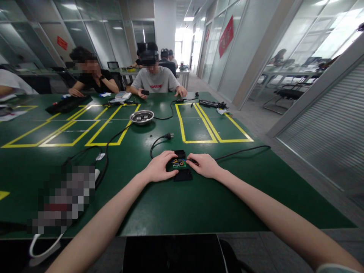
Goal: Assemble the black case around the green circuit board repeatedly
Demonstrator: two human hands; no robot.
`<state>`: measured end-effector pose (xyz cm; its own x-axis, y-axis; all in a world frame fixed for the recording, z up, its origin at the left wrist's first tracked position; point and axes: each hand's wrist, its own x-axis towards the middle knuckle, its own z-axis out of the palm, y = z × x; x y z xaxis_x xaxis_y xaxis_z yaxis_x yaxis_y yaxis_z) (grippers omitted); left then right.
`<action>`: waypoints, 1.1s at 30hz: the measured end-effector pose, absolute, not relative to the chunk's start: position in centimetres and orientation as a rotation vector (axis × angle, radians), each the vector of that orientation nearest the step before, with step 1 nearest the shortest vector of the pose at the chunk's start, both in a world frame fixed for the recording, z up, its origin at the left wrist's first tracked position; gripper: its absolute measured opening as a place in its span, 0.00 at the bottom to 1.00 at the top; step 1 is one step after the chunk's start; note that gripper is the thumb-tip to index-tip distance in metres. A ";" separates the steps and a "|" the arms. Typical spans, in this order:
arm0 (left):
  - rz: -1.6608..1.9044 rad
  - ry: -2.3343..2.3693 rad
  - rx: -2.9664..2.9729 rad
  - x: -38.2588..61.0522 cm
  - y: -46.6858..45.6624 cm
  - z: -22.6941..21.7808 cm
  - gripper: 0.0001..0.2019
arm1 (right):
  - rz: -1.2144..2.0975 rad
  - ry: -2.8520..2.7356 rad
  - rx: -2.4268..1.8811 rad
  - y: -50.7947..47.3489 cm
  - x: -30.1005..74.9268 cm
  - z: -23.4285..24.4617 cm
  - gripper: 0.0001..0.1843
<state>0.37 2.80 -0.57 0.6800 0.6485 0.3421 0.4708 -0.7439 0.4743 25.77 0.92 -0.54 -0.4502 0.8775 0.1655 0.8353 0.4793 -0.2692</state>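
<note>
A small opened black power adapter [180,165] lies on the green table [176,204] in front of me, its green circuit board showing between two black shell halves. My left hand [159,167] rests on its left side, fingers curled over the board's edge. My right hand [205,165] presses against its right side, fingers bent onto it. A black cable with a plug [168,135] runs from the adapter toward the table's middle. Another black cable [241,151] trails off to the right.
A metal bowl [141,117] with small parts sits mid-table among yellow taped rectangles [212,129]. Cables and a blurred patch [66,197] lie at left. Two people sit opposite, one holding a black object [145,92]. The table's right edge drops to grey floor.
</note>
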 end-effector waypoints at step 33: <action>0.645 0.944 2.386 -0.6 1.4 0.8 0.06 | 0.370 -2.537 -1.080 0.0 26.8 0.7 0.11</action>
<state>-0.63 1.38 0.81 0.6490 0.7208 0.2433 0.4887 -0.6401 0.5929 26.85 0.03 0.74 -0.6440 0.7325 0.2208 0.6387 0.6737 -0.3718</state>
